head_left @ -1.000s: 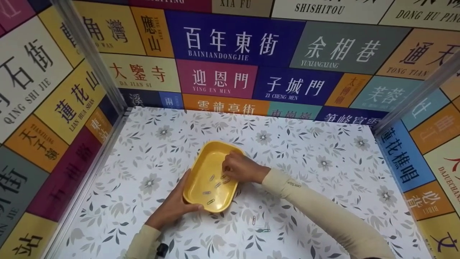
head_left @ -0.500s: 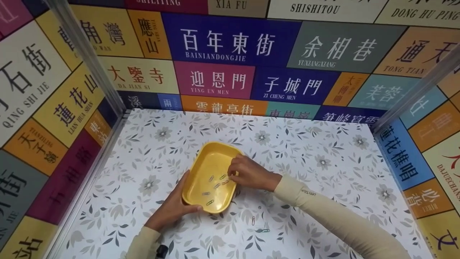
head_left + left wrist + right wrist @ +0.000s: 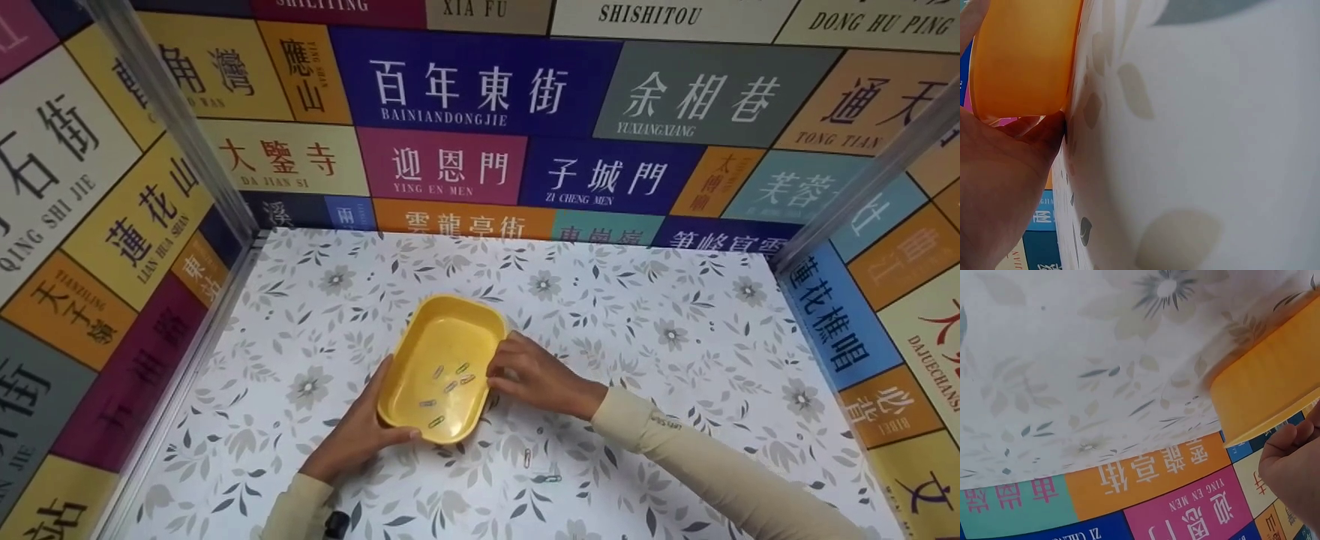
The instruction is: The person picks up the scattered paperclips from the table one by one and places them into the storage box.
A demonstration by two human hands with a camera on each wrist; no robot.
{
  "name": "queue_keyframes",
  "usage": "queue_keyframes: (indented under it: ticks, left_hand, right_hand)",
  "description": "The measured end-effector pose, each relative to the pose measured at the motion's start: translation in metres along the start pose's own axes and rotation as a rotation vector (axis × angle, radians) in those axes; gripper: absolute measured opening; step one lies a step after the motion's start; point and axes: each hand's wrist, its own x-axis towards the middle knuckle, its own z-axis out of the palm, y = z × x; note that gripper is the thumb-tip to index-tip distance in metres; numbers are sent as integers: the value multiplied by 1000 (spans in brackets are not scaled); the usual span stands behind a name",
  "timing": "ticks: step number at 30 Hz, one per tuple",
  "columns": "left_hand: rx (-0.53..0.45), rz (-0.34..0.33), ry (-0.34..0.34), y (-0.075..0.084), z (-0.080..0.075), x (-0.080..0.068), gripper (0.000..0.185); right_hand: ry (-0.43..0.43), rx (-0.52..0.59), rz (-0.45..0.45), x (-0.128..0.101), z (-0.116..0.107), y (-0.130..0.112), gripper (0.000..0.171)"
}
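A yellow tray (image 3: 442, 337) stands on the floral tabletop, with several small paper clips (image 3: 450, 387) scattered over its bottom. My left hand (image 3: 352, 435) grips its near-left corner, thumb at the front and fingers along the left wall. In the left wrist view, the left hand (image 3: 1005, 174) lies against the tray's wall (image 3: 1024, 62). At the tray's right rim is my right hand (image 3: 536, 375), fingers loosely curled, nothing visible between them. The right wrist view shows the right hand (image 3: 1294, 467) beside the tray's rim (image 3: 1264, 427), its fingertips partly out of frame.
On the tabletop, to the right of the tray's near end, lie a reddish paper clip (image 3: 527, 457) and a green paper clip (image 3: 551, 478). Panels with Chinese lettering (image 3: 472, 82) wall in the table's back and sides. A metal post (image 3: 187, 135) marks the back left corner.
My right hand has drawn back from inside the tray to its right rim. The left hand keeps its grip. The paper clips in the tray and on the table lie as before.
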Motion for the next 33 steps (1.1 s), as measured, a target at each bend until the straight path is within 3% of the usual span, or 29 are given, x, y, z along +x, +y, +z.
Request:
queue_keyframes:
  ticks: [6,16,33]
  left_hand:
    - [6,-1,-3,1,1,0,143]
    - [7,-25,5,-1,1,0,142]
    - [-10,-34,-2,0,1,0,143]
  right_hand:
    - [92,54,-40,-17,7,1,9]
    - [140,96,62,-46,11,-8,4]
    - [219,120,117,-86,13,3,9]
